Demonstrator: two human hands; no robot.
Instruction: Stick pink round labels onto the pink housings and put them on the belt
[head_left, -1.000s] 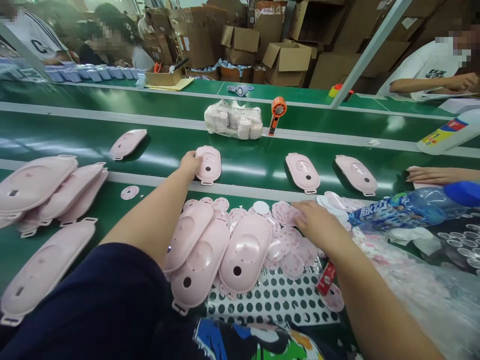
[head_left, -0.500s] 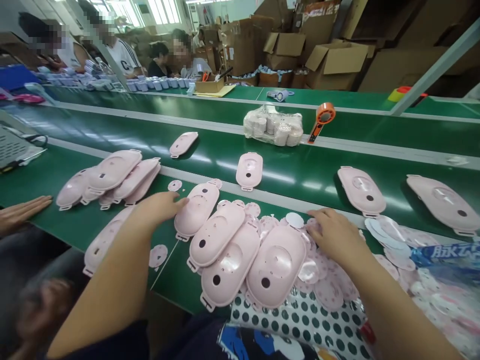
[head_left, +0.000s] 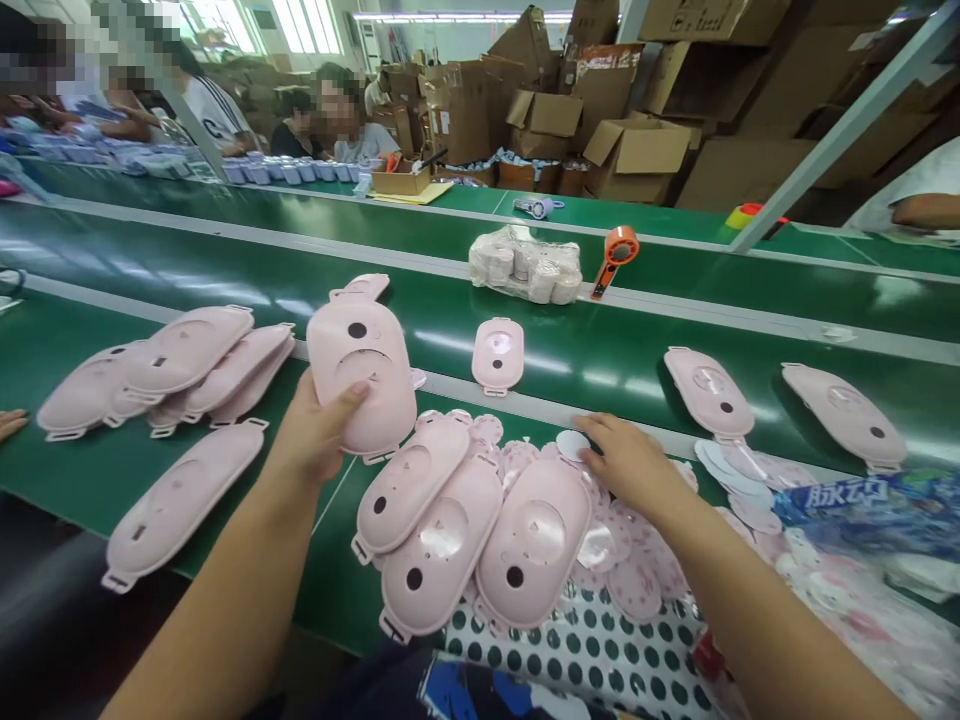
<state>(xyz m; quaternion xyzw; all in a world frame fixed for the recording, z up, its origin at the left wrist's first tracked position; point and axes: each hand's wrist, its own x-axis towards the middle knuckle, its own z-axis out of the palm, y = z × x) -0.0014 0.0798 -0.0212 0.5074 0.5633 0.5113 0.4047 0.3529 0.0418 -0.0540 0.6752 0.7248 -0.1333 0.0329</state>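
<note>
My left hand [head_left: 319, 432] grips a pink oval plastic cover [head_left: 361, 375] and holds it tilted above the green belt. Just right of it, three more pink covers [head_left: 469, 525] lie overlapping near the front edge. My right hand [head_left: 624, 462] rests with curled fingers on a heap of round pink-and-white stickers [head_left: 615, 545], its fingertips at a white disc [head_left: 571, 445]. Whether it pinches a sticker is hidden.
A stack of pink covers [head_left: 176, 370] and a single one [head_left: 180, 502] lie at left. Single covers [head_left: 498, 354] [head_left: 708, 391] [head_left: 844, 415] sit on the middle belt. A bag of rolls [head_left: 525, 265] and an orange tape dispenser [head_left: 615, 255] lie behind. People work across the line; another person's fingers [head_left: 9, 422] show at the left edge.
My left hand came back from the cover on the middle belt, took a pink cover from the near pile and lifted it. My right hand stayed on the stickers.
</note>
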